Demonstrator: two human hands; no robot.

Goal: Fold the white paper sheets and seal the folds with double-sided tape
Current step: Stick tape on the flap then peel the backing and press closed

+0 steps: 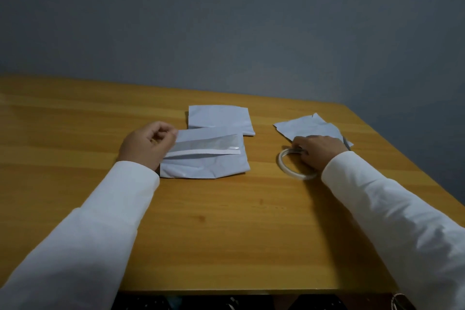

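At frame centre the left hand (148, 145) pinched the folded sheet (205, 158) by its taped flap while the right hand (318, 151) gripped the tape roll (294, 166); pressing that flap down squarely would seal best.

No legible text, labels, brands, numbers or signs found.

Inspected surfaces: the white paper sheet (205, 158) at the left hand (147, 145) is blank, and the shiny tape strip (206, 145) along its fold carries no print. The folded sheet (220, 119) beyond the left hand and the loose sheets (305, 126) beyond the right hand (318, 150) show no writing. The tape roll (286, 164) under the right hand bears no readable brand or marking. The worktop (226, 234) between the hands shows wood grain only.
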